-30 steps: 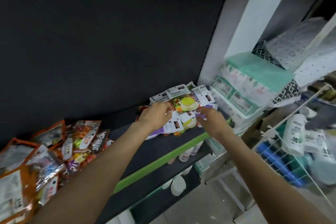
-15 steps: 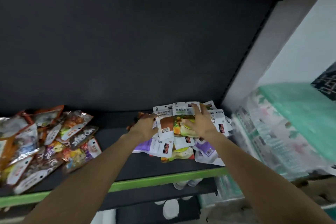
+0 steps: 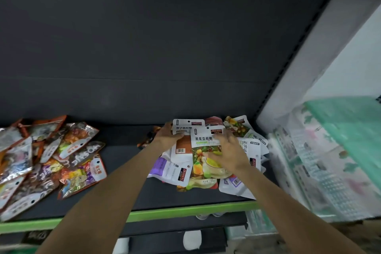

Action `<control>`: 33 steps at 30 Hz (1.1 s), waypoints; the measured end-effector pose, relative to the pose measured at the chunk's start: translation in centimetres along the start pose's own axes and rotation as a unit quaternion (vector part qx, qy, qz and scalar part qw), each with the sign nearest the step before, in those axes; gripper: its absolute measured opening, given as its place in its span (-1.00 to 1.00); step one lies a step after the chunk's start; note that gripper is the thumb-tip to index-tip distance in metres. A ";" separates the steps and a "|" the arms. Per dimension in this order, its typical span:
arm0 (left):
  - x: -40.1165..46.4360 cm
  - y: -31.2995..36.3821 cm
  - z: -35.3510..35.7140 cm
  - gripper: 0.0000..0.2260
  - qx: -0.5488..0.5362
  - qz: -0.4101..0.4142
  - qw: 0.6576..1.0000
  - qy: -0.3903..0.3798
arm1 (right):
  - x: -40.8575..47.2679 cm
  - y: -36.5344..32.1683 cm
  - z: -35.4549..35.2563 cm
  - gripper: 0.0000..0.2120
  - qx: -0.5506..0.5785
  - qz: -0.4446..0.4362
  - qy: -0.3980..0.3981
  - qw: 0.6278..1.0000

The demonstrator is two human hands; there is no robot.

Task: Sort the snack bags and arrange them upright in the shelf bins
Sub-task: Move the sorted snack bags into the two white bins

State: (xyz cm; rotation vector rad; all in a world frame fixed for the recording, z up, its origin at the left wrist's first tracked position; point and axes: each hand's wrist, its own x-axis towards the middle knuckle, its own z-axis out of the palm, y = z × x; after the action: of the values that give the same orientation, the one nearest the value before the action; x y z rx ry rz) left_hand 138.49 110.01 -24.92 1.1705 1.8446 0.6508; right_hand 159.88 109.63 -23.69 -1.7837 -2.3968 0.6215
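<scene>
Two hands worked white candy-bag pile (image 3: 208,156) at shelf (image 3: 127,198) right end. Left hand (image 3: 168,137) pinched coconut-candy bag (image 3: 185,132); right hand (image 3: 228,151) lay spread-fingered on star-gummy bag (image 3: 206,150). Foil snack heap (image 3: 47,161) lay well apart, left. Risk: slick overlapped bags could slide over green front lip.
</scene>
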 end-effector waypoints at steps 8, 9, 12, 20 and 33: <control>2.5 1.0 -0.3 -0.73 -0.006 0.010 0.996 0.089 | 3.0 -0.6 -1.9 -0.16 0.147 0.071 0.052 0.985; 2.3 1.1 -0.3 -0.75 -0.016 0.013 0.994 0.107 | 3.2 -0.6 -2.1 -0.19 0.171 0.083 0.069 0.979; 0.8 1.8 -1.1 -0.80 -0.070 0.043 0.984 0.155 | 3.6 -0.3 -2.7 -0.44 0.212 0.097 0.074 0.970; -6.1 4.2 -6.4 -0.89 0.011 0.132 0.959 0.249 | 2.0 -2.1 -5.8 -0.92 0.286 0.000 0.136 0.948; -16.9 0.8 -15.5 -0.82 0.267 0.154 0.855 0.417 | -0.8 -16.0 -8.1 -0.89 0.202 -0.156 0.126 0.958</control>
State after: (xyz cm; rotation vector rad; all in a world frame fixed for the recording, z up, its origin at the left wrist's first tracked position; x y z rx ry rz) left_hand 129.21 95.25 -10.05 1.7489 2.7145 0.9649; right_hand 148.22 107.28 -10.25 -1.2088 -2.1226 0.7281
